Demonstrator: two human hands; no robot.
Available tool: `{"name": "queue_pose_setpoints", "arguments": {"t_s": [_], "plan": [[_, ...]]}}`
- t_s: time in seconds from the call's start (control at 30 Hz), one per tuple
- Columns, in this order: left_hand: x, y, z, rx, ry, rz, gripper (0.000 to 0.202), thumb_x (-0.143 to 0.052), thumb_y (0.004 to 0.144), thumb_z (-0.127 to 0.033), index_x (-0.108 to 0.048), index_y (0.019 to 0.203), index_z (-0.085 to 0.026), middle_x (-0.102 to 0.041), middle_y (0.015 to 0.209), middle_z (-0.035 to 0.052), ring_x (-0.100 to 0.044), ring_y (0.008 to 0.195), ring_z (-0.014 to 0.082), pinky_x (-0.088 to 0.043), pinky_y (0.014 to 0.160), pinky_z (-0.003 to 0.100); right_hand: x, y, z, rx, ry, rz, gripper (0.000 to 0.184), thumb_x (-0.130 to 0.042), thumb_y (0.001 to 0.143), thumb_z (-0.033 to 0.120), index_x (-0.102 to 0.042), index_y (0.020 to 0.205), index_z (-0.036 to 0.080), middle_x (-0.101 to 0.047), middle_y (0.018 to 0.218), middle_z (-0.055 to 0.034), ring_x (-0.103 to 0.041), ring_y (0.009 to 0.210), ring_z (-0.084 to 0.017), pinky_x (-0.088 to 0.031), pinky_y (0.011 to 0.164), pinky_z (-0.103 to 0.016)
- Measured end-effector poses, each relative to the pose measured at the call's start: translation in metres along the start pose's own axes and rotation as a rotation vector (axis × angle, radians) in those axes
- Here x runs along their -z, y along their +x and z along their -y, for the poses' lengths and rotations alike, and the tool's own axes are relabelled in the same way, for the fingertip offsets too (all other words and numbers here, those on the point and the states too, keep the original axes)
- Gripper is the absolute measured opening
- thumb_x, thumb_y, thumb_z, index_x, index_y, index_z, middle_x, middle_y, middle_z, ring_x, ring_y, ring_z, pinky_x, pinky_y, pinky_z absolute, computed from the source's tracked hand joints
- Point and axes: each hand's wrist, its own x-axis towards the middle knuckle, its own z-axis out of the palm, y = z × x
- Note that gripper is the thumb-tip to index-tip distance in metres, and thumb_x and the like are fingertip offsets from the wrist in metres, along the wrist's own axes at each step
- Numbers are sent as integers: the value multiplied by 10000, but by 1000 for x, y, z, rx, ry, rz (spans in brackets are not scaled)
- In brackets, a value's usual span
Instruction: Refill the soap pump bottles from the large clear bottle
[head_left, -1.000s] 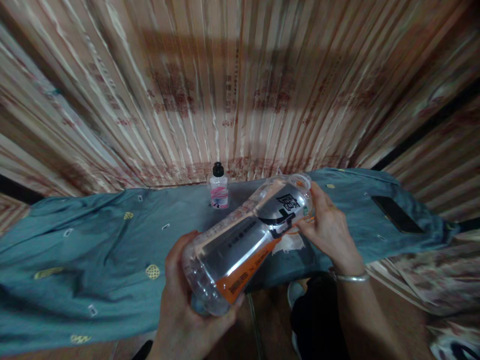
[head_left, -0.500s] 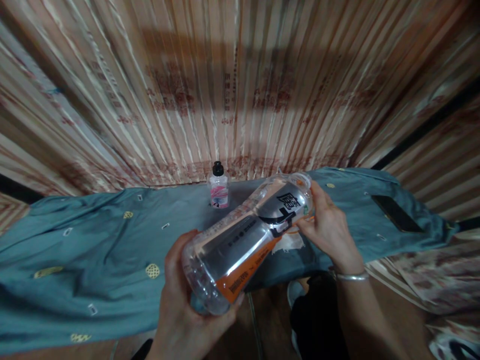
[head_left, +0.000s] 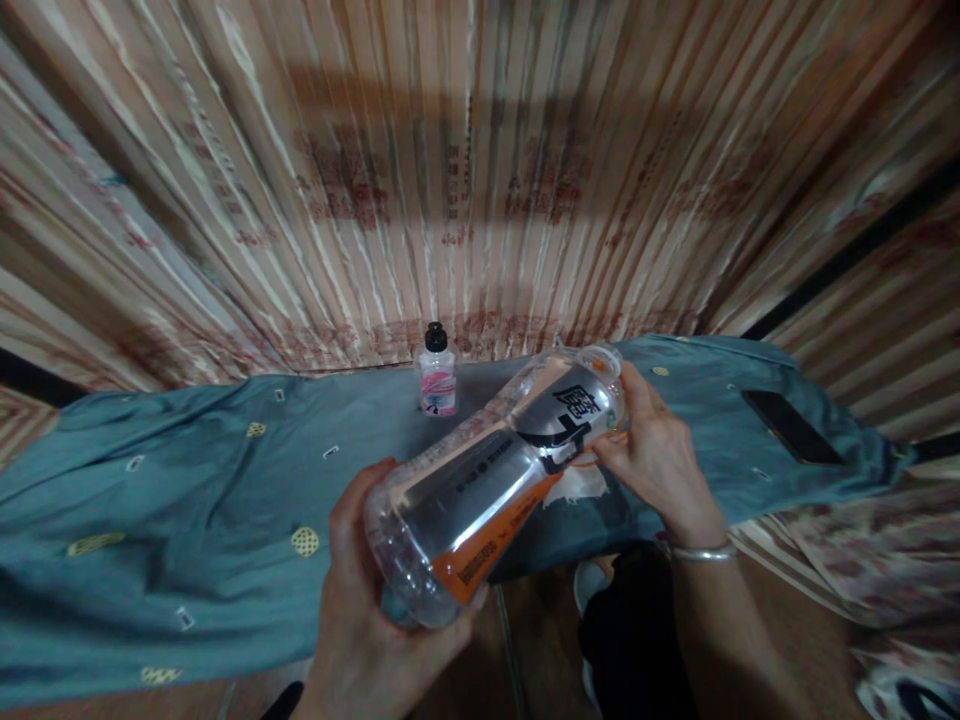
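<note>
Before one small bottle [head_left: 437,383], left hand [head_left: 364,622] and right hand [head_left: 666,455] curl fingers around one large bottle [head_left: 487,490].

Holding the bare left grip [head_left: 371,615] low and near the body, curled in a wide clasp, with thumb stretched to the right and fingers bent up on the left. Clasping with the bare right grip [head_left: 664,455], farther forward, pointing its thumb leftward; slanting the bare right forearm [head_left: 724,620] up from the lower edge.
</note>
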Motion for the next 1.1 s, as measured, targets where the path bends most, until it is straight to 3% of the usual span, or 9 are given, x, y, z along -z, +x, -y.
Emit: {"name": "queue_pose_setpoints", "arguments": {"t_s": [0.43,0.6,1.1], "plan": [[-2,3,-3,-2,5,-44,1035,-936,645,-390,-422,1537,-489,-697,1329,24,-792,1073,365,-744,841,525,2,1,4,-4,5,6,732,-586,911,395,-422,1579,145,-724,1317,-193,-729,1205,-371,-625,996,-524],[1,0,-1,10,14,-34,1043,-935,637,-365,-425,1541,-477,-687,1369,29,-773,1134,394,-730,896,558,2,1,3,-1,12,1,728,-597,906,389,-431,1574,151,-727,1311,-189,-735,1187,-370,-630,983,-520],[2,0,-4,-1,16,11,998,-899,712,-367,-375,1557,-451,-672,1369,62,-774,1131,389,-732,897,539,2,1,4,7,12,7,726,-575,919,407,-433,1574,127,-727,1294,-201,-728,1197,-378,-629,986,-534]]}}
